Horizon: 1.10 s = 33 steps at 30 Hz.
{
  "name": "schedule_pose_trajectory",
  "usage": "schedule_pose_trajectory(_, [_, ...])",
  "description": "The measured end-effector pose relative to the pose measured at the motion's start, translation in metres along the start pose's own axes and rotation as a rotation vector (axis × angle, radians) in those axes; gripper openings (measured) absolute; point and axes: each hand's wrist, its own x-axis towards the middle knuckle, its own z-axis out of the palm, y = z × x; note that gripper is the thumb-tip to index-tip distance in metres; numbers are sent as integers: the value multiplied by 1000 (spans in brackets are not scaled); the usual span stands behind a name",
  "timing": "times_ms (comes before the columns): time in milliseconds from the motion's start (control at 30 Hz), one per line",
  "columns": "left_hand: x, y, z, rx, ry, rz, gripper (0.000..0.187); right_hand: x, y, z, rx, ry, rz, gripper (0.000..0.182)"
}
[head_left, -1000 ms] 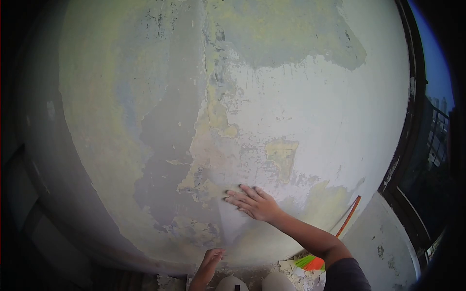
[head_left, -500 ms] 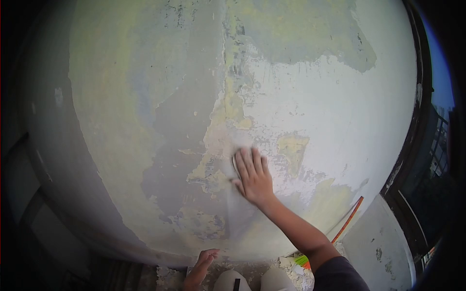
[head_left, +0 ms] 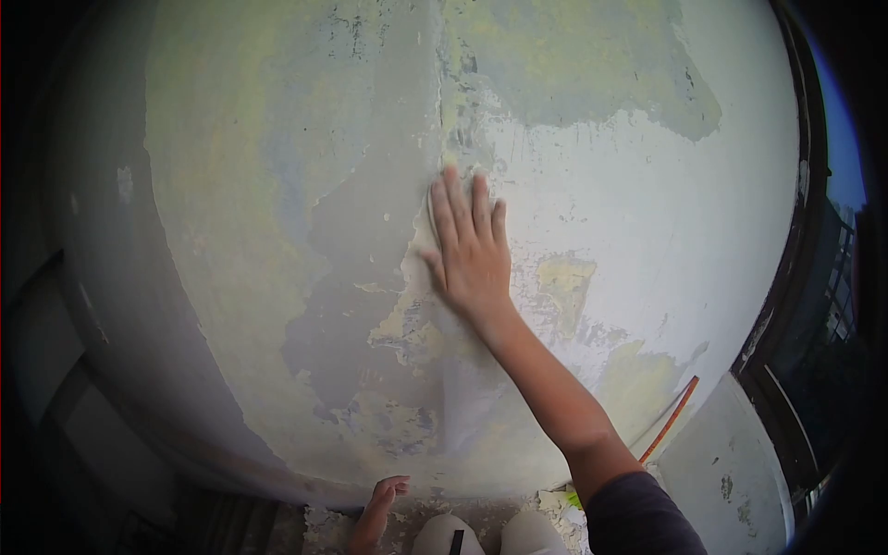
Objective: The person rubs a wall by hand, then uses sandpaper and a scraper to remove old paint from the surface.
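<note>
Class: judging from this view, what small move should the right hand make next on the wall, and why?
Probably a stroke back down: the right hand lies flat, fingers spread, high on the peeling wall, with flaking patches below it.

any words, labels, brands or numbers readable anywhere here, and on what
None: no text can be read in this view.
The wall shows only peeling paint and bare patches, no lettering.
The right hand lies flat on it and hides a small area.
The left hand and the orange handle carry no marks.
The buildings past the railing are too blurred to show any sign.
</note>
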Motion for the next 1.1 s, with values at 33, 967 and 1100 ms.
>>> schedule_pose_trajectory(33, [-2,-6,-2,-11,2,11,57,-39,-5,9,40,-75,-39,75])
schedule_pose_trajectory(967, [-9,11,19,-254,-59,-234,63,-145,57,-5,-141,-291,-163,64])
schedule_pose_trajectory(1100, [19,-23,-4,-131,-42,-251,65,14,103,-52,-196,92,141,68])
